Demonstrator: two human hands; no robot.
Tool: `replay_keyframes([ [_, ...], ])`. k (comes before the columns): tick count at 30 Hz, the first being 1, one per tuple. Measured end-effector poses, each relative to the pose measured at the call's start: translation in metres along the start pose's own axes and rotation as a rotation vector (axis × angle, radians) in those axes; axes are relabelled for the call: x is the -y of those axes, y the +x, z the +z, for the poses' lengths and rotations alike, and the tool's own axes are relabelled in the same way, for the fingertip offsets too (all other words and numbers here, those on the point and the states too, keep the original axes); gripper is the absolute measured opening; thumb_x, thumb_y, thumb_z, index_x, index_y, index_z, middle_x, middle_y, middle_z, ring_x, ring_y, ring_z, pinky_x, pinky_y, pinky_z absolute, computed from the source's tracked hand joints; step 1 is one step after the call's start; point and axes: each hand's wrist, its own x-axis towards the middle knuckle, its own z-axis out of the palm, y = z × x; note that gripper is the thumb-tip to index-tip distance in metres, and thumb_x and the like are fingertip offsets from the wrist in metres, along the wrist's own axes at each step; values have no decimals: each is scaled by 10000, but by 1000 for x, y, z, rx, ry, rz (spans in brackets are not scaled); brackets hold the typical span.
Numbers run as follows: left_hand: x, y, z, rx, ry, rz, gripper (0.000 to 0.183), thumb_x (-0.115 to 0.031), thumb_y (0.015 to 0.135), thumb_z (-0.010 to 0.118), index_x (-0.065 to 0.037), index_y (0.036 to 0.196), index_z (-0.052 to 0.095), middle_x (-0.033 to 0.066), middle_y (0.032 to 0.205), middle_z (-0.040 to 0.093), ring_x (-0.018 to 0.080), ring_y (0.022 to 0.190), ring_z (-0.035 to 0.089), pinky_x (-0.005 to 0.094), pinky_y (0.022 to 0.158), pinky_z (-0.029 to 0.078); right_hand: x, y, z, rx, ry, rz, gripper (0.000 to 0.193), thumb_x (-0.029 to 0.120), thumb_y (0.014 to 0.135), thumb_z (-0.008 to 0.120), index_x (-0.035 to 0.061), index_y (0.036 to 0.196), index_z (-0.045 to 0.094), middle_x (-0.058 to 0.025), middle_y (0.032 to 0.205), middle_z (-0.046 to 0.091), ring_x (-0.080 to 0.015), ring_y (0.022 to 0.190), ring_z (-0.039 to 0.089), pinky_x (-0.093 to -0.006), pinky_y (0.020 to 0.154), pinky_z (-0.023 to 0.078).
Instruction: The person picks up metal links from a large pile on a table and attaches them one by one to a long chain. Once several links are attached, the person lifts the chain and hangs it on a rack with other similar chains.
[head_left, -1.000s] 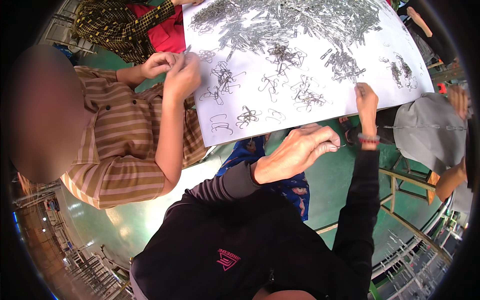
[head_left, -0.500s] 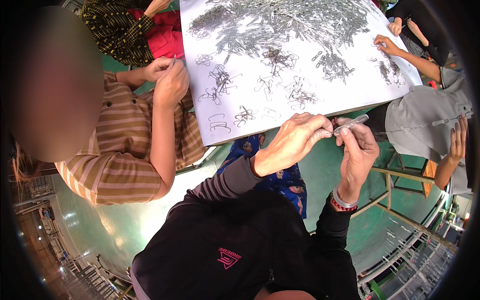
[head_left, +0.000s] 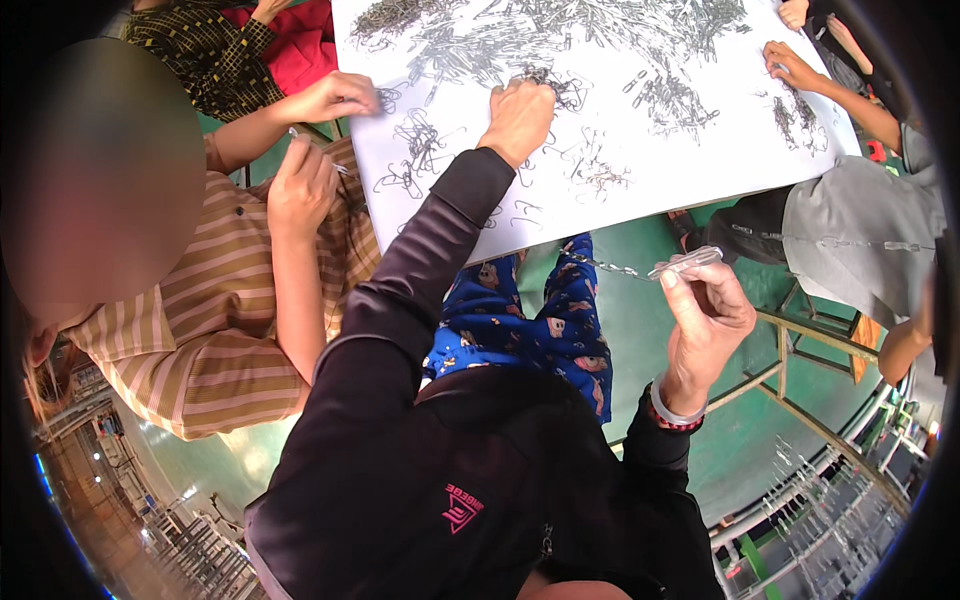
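My left hand (head_left: 518,118) is on the white tabletop, its curled fingers down in a small pile of dark bent wire hooks (head_left: 570,92). Whatever those fingertips grip is hidden under the hand. Off the table's near edge, my right hand (head_left: 703,325) is closed, pinching a clear, elongated piece (head_left: 690,263) between thumb and fingers. From this piece a thin chain of links (head_left: 615,268) stretches leftward over my lap. More loose wire hooks (head_left: 420,140) lie in heaps left of my left forearm, and others (head_left: 600,170) lie to its right.
A large heap of silvery metal links (head_left: 500,45) covers the far table (head_left: 680,180). At left, a co-worker in a striped shirt (head_left: 230,300) has one hand (head_left: 345,95) at the table edge. Another co-worker in grey (head_left: 860,220) sits at right. A metal-framed stool (head_left: 800,330) stands beside my right arm.
My left hand has left my right hand and reached forward onto the hook pile. My right hand still holds the clear piece. The striped-shirted co-worker's hands have come apart, one reaching to the table.
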Motion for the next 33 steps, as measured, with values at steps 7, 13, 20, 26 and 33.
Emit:
replay_keyframes([
  [7, -14, -4, -5, -67, 61, 69, 156, -119, 789, 573, 26, 844, 580, 192, 895, 608, 330, 878, 582, 454, 763, 463, -4, 0, 2, -14, 24, -23, 178, -156, 694, 648, -36, 820, 613, -49, 779, 594, -107, 734, 538, -231, 685, 435],
  [13, -9, -4, -52, -218, -351, 210, 137, -133, 854, 523, -19, 926, 545, 181, 870, 608, 334, 838, 577, 404, 743, 450, -7, -3, 2, -20, 14, -95, 153, -94, 710, 679, -22, 841, 642, -34, 782, 622, -82, 741, 546, -213, 705, 437],
  [20, 36, -15, -15, 78, -486, -17, 268, -153, 823, 583, -39, 1065, 601, 150, 810, 655, 261, 780, 637, 350, 727, 471, -7, -9, 11, -7, -11, -93, 154, -66, 719, 694, -6, 858, 660, -16, 775, 634, -68, 729, 547, -206, 688, 431],
  [26, 3, -29, -73, 54, -786, -46, 141, -147, 851, 603, -39, 935, 635, 54, 799, 659, 142, 768, 627, 283, 691, 478, -12, -18, 8, -33, 5, -71, 218, -68, 715, 707, -17, 920, 650, -25, 786, 628, -77, 745, 566, -215, 718, 459],
  [33, -83, -88, -157, 394, -1529, 140, 115, -148, 849, 625, -48, 906, 629, 11, 852, 617, 102, 790, 573, 262, 729, 464, -28, -21, 7, 25, -12, -110, 349, -99, 751, 654, -35, 1090, 598, -52, 834, 642, -110, 774, 604, -247, 749, 488],
])
